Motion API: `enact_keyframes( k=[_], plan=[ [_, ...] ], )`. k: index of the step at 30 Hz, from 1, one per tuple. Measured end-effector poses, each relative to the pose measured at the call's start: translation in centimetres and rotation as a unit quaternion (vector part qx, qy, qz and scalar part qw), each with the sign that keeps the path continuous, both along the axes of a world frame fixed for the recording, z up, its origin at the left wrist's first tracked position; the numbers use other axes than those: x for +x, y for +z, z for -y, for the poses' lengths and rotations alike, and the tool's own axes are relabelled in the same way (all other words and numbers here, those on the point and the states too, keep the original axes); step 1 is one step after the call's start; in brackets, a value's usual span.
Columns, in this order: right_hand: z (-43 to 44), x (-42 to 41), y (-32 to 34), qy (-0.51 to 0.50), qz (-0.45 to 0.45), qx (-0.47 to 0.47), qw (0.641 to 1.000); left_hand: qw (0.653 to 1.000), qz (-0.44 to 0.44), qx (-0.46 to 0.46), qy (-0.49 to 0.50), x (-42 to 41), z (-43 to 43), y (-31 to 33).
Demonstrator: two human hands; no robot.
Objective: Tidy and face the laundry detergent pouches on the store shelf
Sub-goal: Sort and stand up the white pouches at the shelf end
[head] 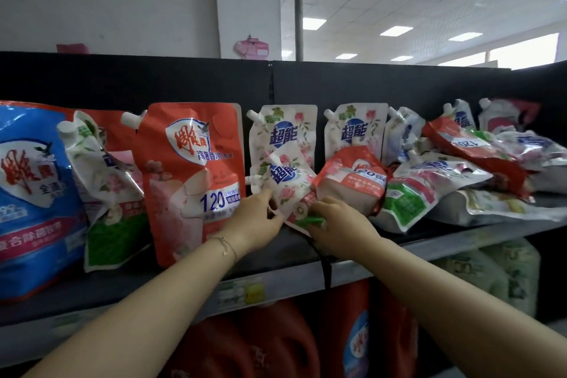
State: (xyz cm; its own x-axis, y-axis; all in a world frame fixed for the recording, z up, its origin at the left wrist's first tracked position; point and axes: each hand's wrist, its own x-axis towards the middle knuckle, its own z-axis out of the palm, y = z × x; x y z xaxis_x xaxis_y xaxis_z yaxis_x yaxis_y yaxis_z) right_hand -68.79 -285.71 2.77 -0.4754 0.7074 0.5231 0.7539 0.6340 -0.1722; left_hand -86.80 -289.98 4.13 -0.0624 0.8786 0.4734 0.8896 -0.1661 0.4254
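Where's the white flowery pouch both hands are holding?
The white flowery pouch is central in the head view, tilted, before an upright white pouch, between a tall red pouch on its left and a slumped red pouch on its right.

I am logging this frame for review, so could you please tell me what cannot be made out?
Head view, white floral pouch: lower edge covered by the left hand and right hand.
Head view, blue pouch: cut off by the left edge.
Head view, price tag: blurred, unreadable.
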Motion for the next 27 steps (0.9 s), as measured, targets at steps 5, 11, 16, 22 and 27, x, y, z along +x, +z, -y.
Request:
enact_keyframes(
  k=[5, 11, 16, 22, 27],
  plan=[
    [-1.2, 2.6, -0.7, -0.015, 0.001, -0.028, 1.0, 0.994, 0.066, -0.085, 0.017, 0.9, -3.8, -1.1],
    [-2.7, 4.2, -0.3, -0.009, 0.053, -0.032, 0.998, 0.959, 0.223, -0.131, 0.114, 1.8, -7.2, -0.1],
    [-3.7, 4.9, 0.7, 0.016, 0.157, -0.005, 0.987, 0.843, 0.522, -0.062, 0.117, 1.3, -11.2, 0.1],
    [-5.3, 5.9, 0.9, 0.089, 0.187, -0.04, 0.977, 0.809, 0.57, 0.058, 0.135, 3.0, -11.6, 0.4],
    [-5.3, 6.8, 1.0, 0.108, 0.227, -0.059, 0.966, 0.842, 0.51, 0.131, 0.118, 4.3, -11.4, 2.2]
  ],
)
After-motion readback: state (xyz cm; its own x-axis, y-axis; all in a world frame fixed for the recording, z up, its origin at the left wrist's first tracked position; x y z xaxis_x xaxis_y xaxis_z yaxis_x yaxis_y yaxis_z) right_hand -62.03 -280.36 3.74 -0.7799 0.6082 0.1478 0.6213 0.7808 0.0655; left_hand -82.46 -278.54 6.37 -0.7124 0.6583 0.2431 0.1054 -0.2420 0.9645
